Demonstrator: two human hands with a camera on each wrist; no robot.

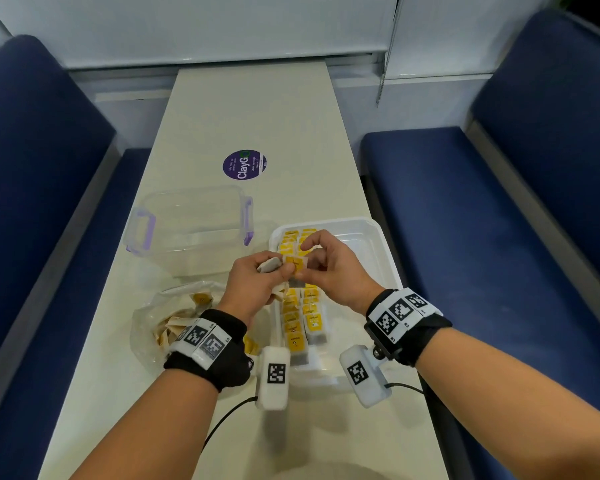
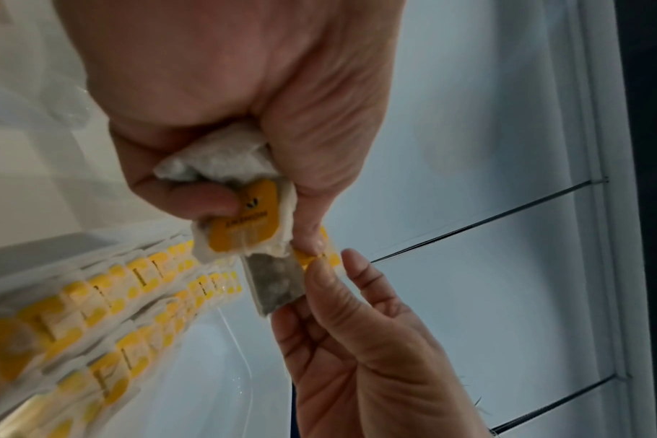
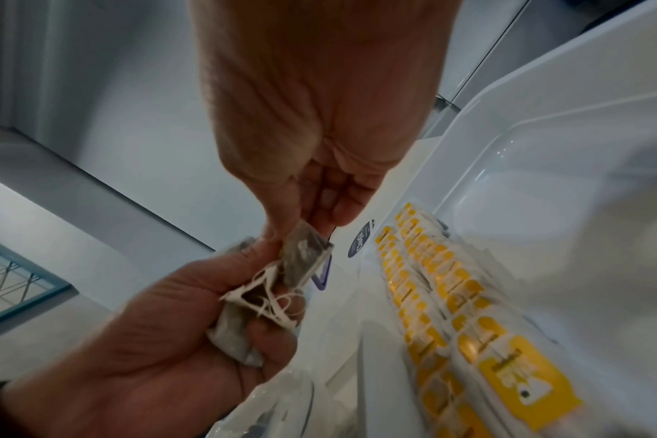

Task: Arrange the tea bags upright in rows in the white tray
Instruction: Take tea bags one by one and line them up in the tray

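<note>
Paper, head view: left hand (image 1: 257, 278) grips a bunch of tea bags (image 1: 271, 266); right hand (image 1: 329, 268) pinches one yellow-tagged bag (image 1: 293, 265) over the white tray (image 1: 378, 244), where two rows (image 1: 302, 317) stand along its left side.
Left wrist view: pinched bag (image 2: 278, 284) hangs limp, so probably light, soft, easily torn.
Right wrist view: strings (image 3: 274, 302) tangle; best held by the top edge.

Yellow-labelled tea bags (image 1: 300, 317), white tray (image 1: 378, 237)
</note>
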